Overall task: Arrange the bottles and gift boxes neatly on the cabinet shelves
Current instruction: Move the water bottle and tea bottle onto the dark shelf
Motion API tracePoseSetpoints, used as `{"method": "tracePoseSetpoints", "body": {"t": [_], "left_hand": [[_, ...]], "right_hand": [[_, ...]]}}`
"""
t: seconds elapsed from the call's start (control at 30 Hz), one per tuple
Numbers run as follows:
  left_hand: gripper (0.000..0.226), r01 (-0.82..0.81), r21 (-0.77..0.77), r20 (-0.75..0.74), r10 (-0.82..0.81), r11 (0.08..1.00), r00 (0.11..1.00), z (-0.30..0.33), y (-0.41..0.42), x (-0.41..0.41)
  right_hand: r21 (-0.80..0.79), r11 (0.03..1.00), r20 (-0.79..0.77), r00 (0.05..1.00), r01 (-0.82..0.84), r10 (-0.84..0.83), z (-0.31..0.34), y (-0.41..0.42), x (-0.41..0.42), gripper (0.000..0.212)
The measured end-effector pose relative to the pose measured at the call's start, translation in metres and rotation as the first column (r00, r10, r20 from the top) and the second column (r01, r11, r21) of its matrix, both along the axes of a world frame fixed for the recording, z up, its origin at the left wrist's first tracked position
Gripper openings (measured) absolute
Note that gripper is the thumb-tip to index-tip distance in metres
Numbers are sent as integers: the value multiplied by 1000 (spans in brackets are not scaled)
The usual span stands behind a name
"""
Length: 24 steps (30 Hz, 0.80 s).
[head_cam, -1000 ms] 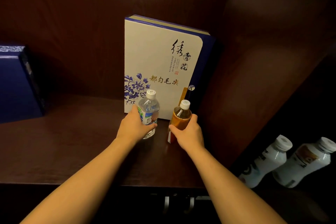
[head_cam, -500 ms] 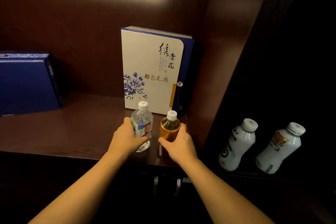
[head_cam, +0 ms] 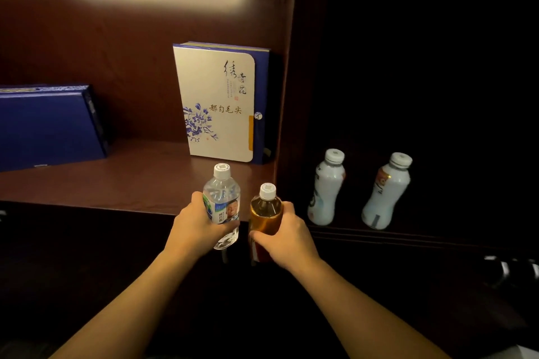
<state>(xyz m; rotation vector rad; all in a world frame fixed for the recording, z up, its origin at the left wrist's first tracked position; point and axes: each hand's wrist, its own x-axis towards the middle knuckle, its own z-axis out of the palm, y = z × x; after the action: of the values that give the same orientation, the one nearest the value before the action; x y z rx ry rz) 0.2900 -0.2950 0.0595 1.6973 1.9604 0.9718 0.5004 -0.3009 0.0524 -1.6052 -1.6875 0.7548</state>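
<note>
A: Where are the bottles relative to the fingers?

B: The left hand (head_cam: 198, 227) is wrapped round the water bottle (head_cam: 223, 201), the right hand (head_cam: 287, 237) round the tea bottle (head_cam: 266, 213); each is closed on its own.

A: Axes?

B: Both upright, caps up, side by side off the shelf (head_cam: 116, 181) front edge. The two white bottles (head_cam: 328, 186) stand beyond the right fingers, so that hand is nearer.

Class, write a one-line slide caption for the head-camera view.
Left hand grips a clear plastic water bottle, right hand an amber tea bottle, before a white-and-blue floral gift box.
</note>
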Motion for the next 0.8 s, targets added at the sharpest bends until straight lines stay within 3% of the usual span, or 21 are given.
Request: {"method": "tracePoseSetpoints", "body": {"t": [0.23, 0.37, 0.8], "left_hand": [[69, 91, 7, 36, -92, 996, 995, 2, -43, 79], [69, 176, 14, 31, -177, 984, 984, 7, -50, 129], [67, 497, 69, 14, -499, 865, 867, 13, -16, 292]], "right_hand": [[23, 997, -38, 997, 70, -69, -4, -48, 87, 77], [43, 987, -44, 987, 156, -154, -7, -69, 138, 68], [15, 917, -92, 914, 399, -396, -10, -83, 285, 76]]}}
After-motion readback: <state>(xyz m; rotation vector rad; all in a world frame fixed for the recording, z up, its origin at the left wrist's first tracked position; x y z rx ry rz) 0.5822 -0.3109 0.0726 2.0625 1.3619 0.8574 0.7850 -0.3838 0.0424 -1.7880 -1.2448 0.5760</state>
